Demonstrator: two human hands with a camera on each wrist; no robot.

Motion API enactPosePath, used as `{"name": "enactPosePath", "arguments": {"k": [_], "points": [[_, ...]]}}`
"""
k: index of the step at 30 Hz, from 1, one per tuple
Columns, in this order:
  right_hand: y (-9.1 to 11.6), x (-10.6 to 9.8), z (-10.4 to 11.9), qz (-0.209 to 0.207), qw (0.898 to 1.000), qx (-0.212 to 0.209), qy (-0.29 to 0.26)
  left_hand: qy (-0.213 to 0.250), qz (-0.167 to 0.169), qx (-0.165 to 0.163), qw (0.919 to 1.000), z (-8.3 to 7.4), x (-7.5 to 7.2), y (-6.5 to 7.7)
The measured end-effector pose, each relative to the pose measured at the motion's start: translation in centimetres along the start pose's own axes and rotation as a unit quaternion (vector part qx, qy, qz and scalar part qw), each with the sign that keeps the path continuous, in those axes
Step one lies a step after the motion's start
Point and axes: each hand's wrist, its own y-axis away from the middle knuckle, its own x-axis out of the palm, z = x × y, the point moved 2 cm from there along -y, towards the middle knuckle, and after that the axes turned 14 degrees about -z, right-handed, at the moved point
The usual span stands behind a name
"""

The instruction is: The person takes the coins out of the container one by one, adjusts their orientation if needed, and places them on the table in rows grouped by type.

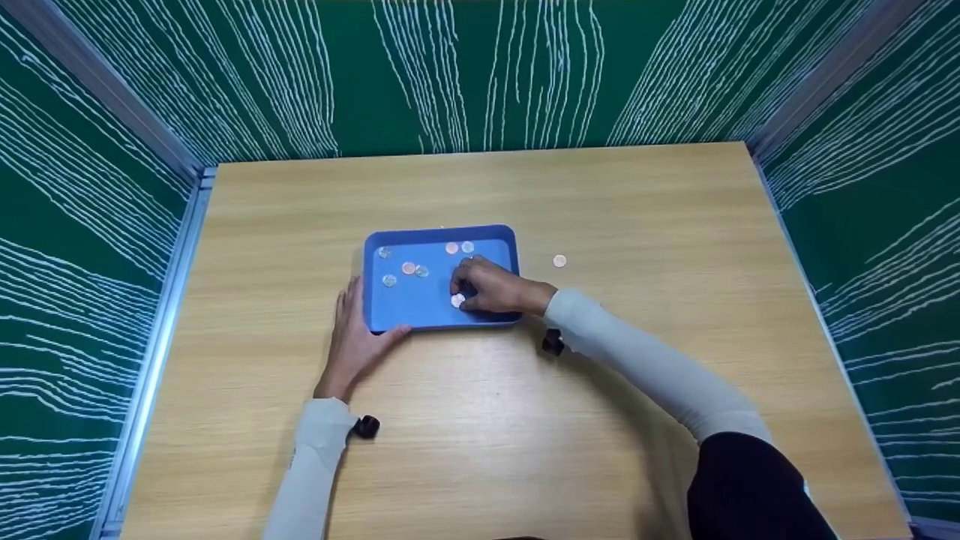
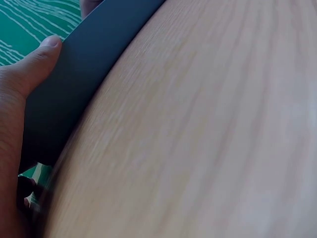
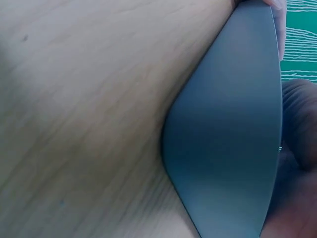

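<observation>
A blue tray (image 1: 420, 328) sits on the wooden table, with several coins spread over its floor. My left hand (image 1: 355, 345) lies around the tray's front left corner, its fingers straight along the left side and its thumb against the front wall. Inside the tray, at the right, my right hand (image 1: 487, 286) pinches a pale, shiny coin (image 1: 457, 300) between thumb and fingers; whether more than one is there I cannot tell. Behind it lie a copper coin (image 1: 451, 247) and a silvery coin (image 1: 468, 247). In the right wrist view the tray wall (image 3: 223, 124) hides most of that hand.
To the tray's right, a single copper-coloured coin (image 1: 559, 261) lies on the table (image 1: 645, 225). Green panels (image 1: 480, 75) with white lines stand at the back and on both sides. A small black camera (image 1: 366, 427) sits at the left wrist, another (image 1: 553, 342) at the right.
</observation>
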Motion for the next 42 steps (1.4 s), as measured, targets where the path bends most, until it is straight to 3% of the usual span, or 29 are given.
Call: {"name": "enactPosePath", "arguments": {"k": [11, 17, 30, 42], "points": [[0.5, -0.1, 0.1, -0.01, 1.0, -0.015, 0.014, -0.003, 0.001, -0.002, 1.0, 0.1, 0.1, 0.2], [0.7, 0.0, 0.0, -0.016, 0.999, 0.007, -0.048, 0.0, 0.002, -0.004, 1.0, 0.1, 0.2, 0.3], [2.4, -1.8, -0.2, -0.101, 0.978, 0.049, -0.176, -0.007, 0.003, -0.002, 1.0, -0.2, 0.1, 0.2], [4.3, -3.5, -0.9, -0.14, 0.965, 0.092, -0.199, 0.006, -0.008, 0.014, 0.9998, 0.0, 0.1, 0.0]]}}
